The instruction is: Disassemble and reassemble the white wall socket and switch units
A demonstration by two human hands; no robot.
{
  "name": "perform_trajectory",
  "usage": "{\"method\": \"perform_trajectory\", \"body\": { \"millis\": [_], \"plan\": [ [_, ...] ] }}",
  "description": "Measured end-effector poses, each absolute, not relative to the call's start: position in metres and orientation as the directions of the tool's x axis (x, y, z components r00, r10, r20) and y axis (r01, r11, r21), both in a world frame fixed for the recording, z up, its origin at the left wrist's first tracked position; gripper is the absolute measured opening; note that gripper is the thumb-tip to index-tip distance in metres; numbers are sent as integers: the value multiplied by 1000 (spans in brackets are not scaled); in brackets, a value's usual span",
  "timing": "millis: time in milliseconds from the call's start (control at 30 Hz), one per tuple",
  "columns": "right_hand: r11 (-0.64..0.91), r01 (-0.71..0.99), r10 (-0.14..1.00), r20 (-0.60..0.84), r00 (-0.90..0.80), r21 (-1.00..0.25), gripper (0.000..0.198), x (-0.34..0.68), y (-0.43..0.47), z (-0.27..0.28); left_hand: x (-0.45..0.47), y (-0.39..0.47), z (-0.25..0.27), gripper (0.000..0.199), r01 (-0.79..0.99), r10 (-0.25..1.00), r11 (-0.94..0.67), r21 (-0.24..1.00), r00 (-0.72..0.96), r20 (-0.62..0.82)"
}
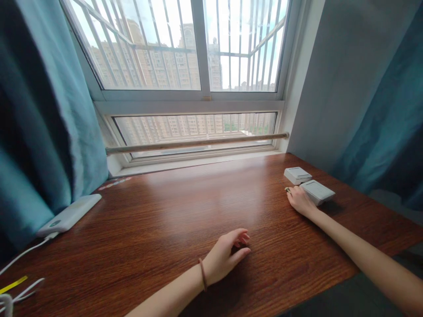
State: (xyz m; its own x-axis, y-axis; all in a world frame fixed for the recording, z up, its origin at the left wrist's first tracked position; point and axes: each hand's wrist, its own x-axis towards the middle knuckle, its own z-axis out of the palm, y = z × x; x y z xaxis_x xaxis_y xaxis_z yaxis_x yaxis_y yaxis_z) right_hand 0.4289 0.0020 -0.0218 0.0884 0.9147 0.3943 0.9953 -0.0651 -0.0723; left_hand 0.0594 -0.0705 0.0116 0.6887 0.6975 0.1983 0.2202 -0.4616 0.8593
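My left hand [228, 255] rests on its side on the brown wooden table [158, 220], near the front middle. Its fingers curl loosely with the thumb apart, and nothing is between them. A brown band [202, 274] circles that wrist. At the right, my right hand [301, 200] lies with bent fingers against or just beside the left side of the nearer white box [317, 192]. A small dark and yellowish thing shows at its fingers; whether it is a ring or a held item I cannot make out. Just behind sits a second white box [297, 175].
A white power bank [71, 215] with a plugged-in white cable [24, 252] lies at the left by the blue curtain [66, 110]. More white cord and a yellow strip [13, 284] are at the lower left. A rail [198, 143] crosses the window behind the table.
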Motion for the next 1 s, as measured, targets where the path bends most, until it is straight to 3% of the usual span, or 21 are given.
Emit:
{"method": "perform_trajectory", "body": {
  "millis": [667,1000],
  "plan": [
    [-295,935,857,488,167,198,22,435,-10,-17,59,-69,6,38,233,685,-498,835,696,214],
    [-398,896,831,491,263,195,23,438,-20,-15,58,-69,6,38,238,684,-501,832,698,212]
  ]
}}
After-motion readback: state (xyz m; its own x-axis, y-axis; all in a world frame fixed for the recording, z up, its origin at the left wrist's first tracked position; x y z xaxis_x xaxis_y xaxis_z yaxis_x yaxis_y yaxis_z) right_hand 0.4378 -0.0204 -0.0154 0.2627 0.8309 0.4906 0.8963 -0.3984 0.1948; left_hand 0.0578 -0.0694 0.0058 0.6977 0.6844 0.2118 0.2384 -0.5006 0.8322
